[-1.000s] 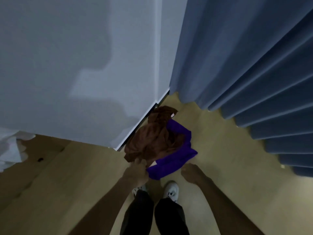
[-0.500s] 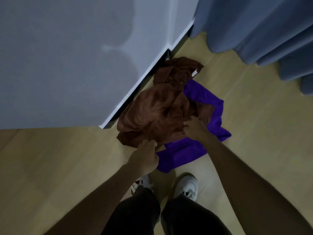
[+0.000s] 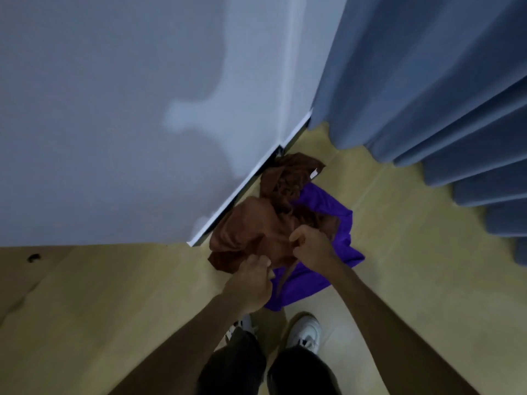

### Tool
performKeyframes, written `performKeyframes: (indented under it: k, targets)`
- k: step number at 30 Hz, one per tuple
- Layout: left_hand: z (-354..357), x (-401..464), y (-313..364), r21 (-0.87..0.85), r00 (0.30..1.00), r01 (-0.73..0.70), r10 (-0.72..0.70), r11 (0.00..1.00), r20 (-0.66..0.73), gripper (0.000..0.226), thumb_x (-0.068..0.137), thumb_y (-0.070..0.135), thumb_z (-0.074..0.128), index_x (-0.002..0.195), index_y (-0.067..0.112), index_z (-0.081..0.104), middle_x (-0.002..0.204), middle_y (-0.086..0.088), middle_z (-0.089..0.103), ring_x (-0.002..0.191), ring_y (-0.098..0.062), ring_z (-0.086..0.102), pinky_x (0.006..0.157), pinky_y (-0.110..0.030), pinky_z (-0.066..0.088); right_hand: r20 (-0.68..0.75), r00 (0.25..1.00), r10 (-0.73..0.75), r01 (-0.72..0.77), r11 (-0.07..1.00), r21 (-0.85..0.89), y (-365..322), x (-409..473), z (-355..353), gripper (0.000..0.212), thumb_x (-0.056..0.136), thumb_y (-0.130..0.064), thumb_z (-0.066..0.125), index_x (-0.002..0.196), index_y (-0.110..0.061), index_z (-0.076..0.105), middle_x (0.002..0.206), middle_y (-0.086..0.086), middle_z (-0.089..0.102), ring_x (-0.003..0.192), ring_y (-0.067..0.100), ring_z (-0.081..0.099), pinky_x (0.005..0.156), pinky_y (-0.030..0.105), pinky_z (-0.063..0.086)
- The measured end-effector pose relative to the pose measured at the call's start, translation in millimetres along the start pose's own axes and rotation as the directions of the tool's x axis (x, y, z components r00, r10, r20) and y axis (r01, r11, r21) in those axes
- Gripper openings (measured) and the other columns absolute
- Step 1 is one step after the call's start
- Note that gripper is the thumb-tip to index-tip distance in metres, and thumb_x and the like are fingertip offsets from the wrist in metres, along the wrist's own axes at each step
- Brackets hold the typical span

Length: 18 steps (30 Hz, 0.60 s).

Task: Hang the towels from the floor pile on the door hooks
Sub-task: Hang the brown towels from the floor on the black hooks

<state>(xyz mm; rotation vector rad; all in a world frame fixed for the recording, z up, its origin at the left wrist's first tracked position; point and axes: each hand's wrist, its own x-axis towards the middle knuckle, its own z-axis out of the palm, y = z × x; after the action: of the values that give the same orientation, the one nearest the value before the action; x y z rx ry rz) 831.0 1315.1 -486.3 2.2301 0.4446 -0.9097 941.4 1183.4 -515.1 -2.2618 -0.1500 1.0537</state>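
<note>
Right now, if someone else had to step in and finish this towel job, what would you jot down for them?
Left hand: grips the near edge of the brown towel.
Right hand: grips the same towel at its right side.
Purple towel: on the floor under the brown one, beside the white door.
Done: nothing hung that this view shows; door hooks are out of view.
Left: lift the brown towel, hang it, then the purple one.

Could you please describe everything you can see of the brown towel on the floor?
The brown towel is a soft, rust-brown cloth, crumpled in folds, with a small white tag near its far end. It lies on the purple towel, beside the white door. The left hand and right hand both grip its near edge.
</note>
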Motion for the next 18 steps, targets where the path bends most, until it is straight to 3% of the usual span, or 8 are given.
performKeyframes:
  k: [2,4,6,9,12,15,18]
  targets:
    - [-40.8,-31.4,37.7,0.001,0.998,-0.054,0.054,0.999,-0.037,0.043,0.091,0.034,0.039,0.129,0.014,0.044,0.126,-0.009,0.047,0.115,-0.025,0.048,0.096,-0.037,0.043,0.031,0.995,-0.093,0.091,0.995,0.043,-51.5,-43.5,-37.1,0.023,0.074,0.005,0.058,0.082,-0.016,0.062,0.082,-0.002,0.061,0.078,0.012,0.056,0.061,0.014,0.041]
    - [-84.0,-60.6,73.9,0.033,0.987,-0.107,0.11,0.994,-0.117,0.057,0.085,0.052,0.03,0.133,0.021,0.039,0.128,-0.005,0.047,0.116,-0.025,0.049,0.095,-0.04,0.044,0.039,0.98,-0.195,0.193,0.98,0.047,-104.8,-85.4,-75.0,0.03,0.072,0.006,0.056,0.067,-0.024,0.053,0.07,-0.009,0.057,0.067,0.005,0.054,0.058,0.013,0.038]
    - [-131.0,-93.3,111.7,0.0,0.963,-0.144,0.141,0.99,-0.23,0.056,0.089,0.041,0.043,0.141,0.023,0.033,0.135,-0.004,0.044,0.119,-0.026,0.049,0.098,-0.036,0.042,0.03,0.953,-0.303,0.301,0.952,0.059,-156.1,-123.7,-113.2,0.039,0.07,0.01,0.052,0.061,-0.028,0.047,0.065,-0.013,0.053,0.063,-0.003,0.052,0.056,0.008,0.035]
    - [-190.2,-142.7,158.2,0.009,0.939,-0.2,0.194,0.98,-0.285,0.038,0.092,0.015,0.05,0.129,0.009,0.049,0.128,-0.01,0.054,0.116,-0.028,0.053,0.086,-0.024,0.036,-0.003,0.881,-0.474,0.473,0.88,0.045,-220.6,-174.8,-167.5,0.044,0.066,0.013,0.048,0.059,-0.03,0.046,0.063,-0.012,0.052,0.062,-0.005,0.05,0.057,0.01,0.035]
    - [-234.2,-195.7,184.7,0.066,0.93,-0.206,0.216,0.976,-0.297,0.029,0.09,0.013,0.05,0.118,0.011,0.057,0.116,-0.01,0.065,0.106,-0.028,0.059,0.071,-0.019,0.033,-0.022,0.824,-0.566,0.566,0.824,0.036,-270.1,-221.3,-216.7,0.044,0.067,0.015,0.044,0.059,-0.028,0.048,0.06,-0.013,0.053,0.059,-0.002,0.05,0.056,0.013,0.038]
    - [-270.0,-251.4,199.9,0.052,0.933,-0.216,0.222,0.975,-0.282,0.028,0.085,0.018,0.06,0.113,0.015,0.062,0.113,-0.007,0.066,0.104,-0.026,0.06,0.077,-0.024,0.039,-0.03,0.778,-0.628,0.628,0.777,0.044,-307.9,-268.9,-259.7,0.044,0.069,0.017,0.041,0.057,-0.025,0.05,0.052,-0.015,0.05,0.049,0.0,0.043,0.05,0.014,0.031]
    - [-300.2,-308.3,212.0,0.017,0.954,-0.186,0.185,0.982,-0.238,0.024,0.082,0.024,0.067,0.105,0.018,0.068,0.102,-0.001,0.067,0.097,-0.017,0.061,0.078,-0.022,0.044,-0.011,0.696,-0.718,0.717,0.694,0.061,-337.5,-315.9,-291.5,0.043,0.067,0.015,0.041,0.054,-0.025,0.053,0.059,0.002,0.048,0.056,0.013,0.041,0.051,0.021,0.028]
